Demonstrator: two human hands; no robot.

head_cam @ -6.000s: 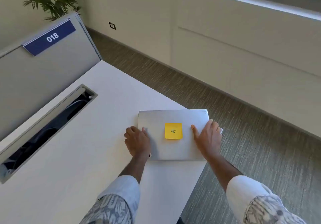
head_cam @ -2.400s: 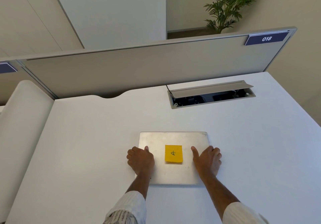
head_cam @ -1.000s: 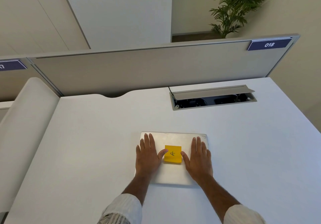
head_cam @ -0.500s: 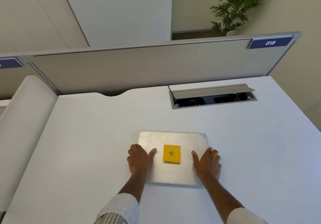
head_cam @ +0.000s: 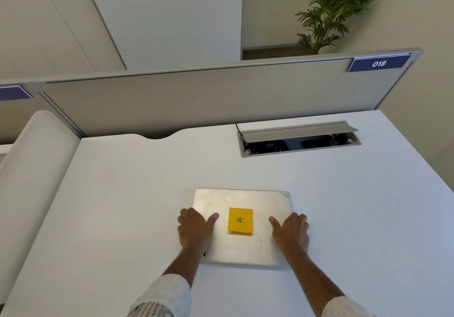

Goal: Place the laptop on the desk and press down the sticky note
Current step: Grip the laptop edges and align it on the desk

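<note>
The closed silver laptop lies flat on the white desk, close to the near edge and about in the middle between the left edge and the right edge. A yellow sticky note sits on the lid, near its centre, with a small dark mark written on it; the note looks flat, only its near edge shows a thin shadow. The left hand holds the left side edge of the laptop: the thumb lies on the lid and points toward the note without touching it, and the fingers curl down over the side. The right hand does the same on the right side edge, thumb on the lid, fingers bent over the side. Both hands therefore grasp the laptop by its sides, and the note is free between the two thumbs. Light sleeves cover the forearms near the bottom of the view. At the far right part of the desk an open cable tray is set in the surface, its grey flap lifted. Behind the far edge stands a grey divider panel with a blue label reading 018, and a green plant stands beyond it.
</note>
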